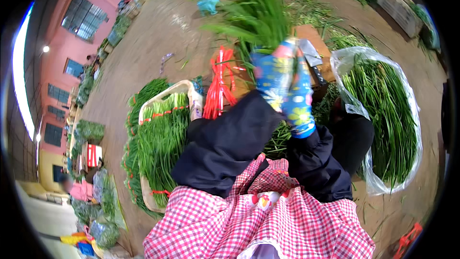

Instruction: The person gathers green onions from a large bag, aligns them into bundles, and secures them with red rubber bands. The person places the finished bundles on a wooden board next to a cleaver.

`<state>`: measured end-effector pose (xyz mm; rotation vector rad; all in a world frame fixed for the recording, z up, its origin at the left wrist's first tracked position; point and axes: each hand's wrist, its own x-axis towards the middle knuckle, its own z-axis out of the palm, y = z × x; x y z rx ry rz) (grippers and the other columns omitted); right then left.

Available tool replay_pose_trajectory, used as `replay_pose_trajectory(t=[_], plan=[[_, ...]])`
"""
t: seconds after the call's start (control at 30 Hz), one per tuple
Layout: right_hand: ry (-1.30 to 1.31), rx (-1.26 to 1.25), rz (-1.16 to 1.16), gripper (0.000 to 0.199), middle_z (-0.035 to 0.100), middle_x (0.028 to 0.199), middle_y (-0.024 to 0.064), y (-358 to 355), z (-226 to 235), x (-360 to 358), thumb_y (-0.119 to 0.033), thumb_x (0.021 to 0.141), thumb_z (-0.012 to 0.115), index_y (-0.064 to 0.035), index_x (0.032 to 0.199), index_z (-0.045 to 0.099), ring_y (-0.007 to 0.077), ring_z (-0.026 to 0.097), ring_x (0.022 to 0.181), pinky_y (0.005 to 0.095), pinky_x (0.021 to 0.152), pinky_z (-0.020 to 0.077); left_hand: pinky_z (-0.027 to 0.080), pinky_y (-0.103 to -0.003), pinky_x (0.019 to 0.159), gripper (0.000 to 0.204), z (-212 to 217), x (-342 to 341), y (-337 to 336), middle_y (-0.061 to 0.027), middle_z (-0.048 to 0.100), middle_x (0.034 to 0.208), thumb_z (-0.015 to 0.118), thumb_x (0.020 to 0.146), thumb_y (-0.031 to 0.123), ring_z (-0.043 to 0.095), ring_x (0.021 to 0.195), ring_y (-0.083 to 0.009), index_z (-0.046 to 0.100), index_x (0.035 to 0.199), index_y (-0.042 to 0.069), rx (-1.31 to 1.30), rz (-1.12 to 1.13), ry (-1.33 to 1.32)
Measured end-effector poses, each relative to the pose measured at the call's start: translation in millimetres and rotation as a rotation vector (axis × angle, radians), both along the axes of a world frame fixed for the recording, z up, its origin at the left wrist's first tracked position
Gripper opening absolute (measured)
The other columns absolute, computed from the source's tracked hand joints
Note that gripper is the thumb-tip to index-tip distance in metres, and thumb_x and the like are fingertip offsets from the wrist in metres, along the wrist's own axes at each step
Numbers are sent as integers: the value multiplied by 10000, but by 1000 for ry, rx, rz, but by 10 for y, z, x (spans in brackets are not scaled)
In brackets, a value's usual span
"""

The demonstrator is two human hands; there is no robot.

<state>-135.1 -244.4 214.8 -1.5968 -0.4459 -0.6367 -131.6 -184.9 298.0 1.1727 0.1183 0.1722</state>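
A large bunch of long green chives (256, 14), blurred by motion, rises from between my gloved hands and fans out over the ground ahead. My left hand (272, 74), in a blue floral glove, is closed around its lower end. Close against it on the right is my right hand (299, 98) in a matching glove; its fingers are smeared and partly hidden. Just beyond the right glove, a cleaver (310, 53) with a black handle lies on a brown board (326, 69). Red plastic tying strips (220, 84) hang in a bundle left of my hands.
A pale basket (195, 98) at left holds chive bundles tied with red strips (165, 139), with more bundles beside it. To the right, a clear plastic bag (345, 57) holds loose chives (383, 110). Cut leaves litter the ground; a blue stool (208, 4) stands farther off.
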Motion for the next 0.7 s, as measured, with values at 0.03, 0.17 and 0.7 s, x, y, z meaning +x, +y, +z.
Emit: replay_pose_trajectory(t=[0.03,0.17,0.7], plan=[[129,171,60,613,473,1279,182,-135,-273,112,-117,814,595,24,1353,338,303,459,1185,366,987,371,460,-242,574,164,-17,23,-233,-21,611,825,582,860,200,578,704,-101,601,945,60,-32,-31,13],[516,778,309,423,498,1238,103,-528,-681,184,-140,932,468,-9,1324,379,197,508,1108,314,928,435,461,-266,632,333,-234,179,-646,-41,594,882,634,775,56,570,769,-118,542,1095,49,-128,-138,-218],[191,48,701,315,592,1142,159,-454,-321,631,-116,830,557,-20,1128,588,297,553,1066,383,931,404,371,-299,1010,354,-330,565,776,-101,539,1272,538,913,238,480,1193,-185,592,1143,-25,373,-871,-42]])
